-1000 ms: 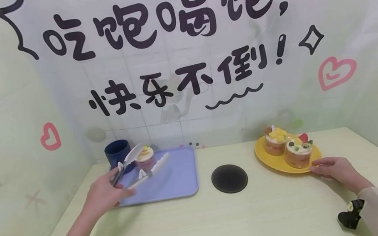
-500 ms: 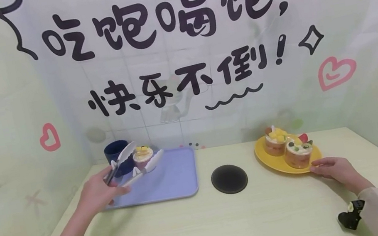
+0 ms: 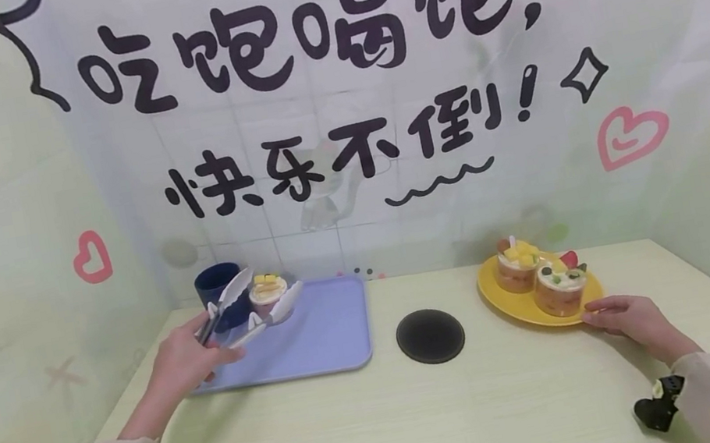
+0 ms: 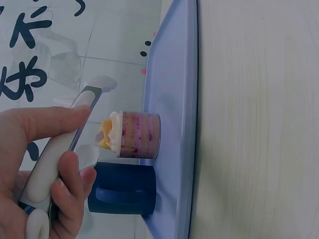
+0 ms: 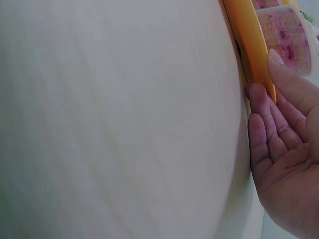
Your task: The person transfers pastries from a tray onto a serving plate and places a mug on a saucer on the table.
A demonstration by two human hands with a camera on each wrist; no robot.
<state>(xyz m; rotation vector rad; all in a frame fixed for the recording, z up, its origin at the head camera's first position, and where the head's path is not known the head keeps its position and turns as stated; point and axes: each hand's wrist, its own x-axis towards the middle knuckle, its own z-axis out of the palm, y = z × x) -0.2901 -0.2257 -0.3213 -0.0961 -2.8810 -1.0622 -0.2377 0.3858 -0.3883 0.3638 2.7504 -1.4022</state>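
Observation:
My left hand (image 3: 183,362) grips a pair of tongs (image 3: 248,327), whose white ends are spread apart above the lilac tray (image 3: 334,348). On that tray stands a fruit-topped dessert cup (image 3: 269,294), beyond the tong ends in the head view. To its left is a dark blue mug (image 4: 124,189), partly covered by the tongs in the head view. With thumb above and fingers below, my right hand (image 3: 633,323) pinches the rim of a yellow plate (image 3: 514,312). Two more dessert cups, one with yellow fruit (image 3: 517,264) and one with mixed fruit (image 3: 561,286), sit on the plate.
A round black disc (image 3: 431,335) lies on the pale wooden table (image 3: 433,421) between tray and plate. Behind the table rises a printed backdrop (image 3: 359,244) with large dark lettering. Similar pale sheets close off both sides.
My left hand has shifted slightly left with the tongs, so their ends moved left and uncovered more of the dessert cup on the tray. The right hand and plate look unchanged.

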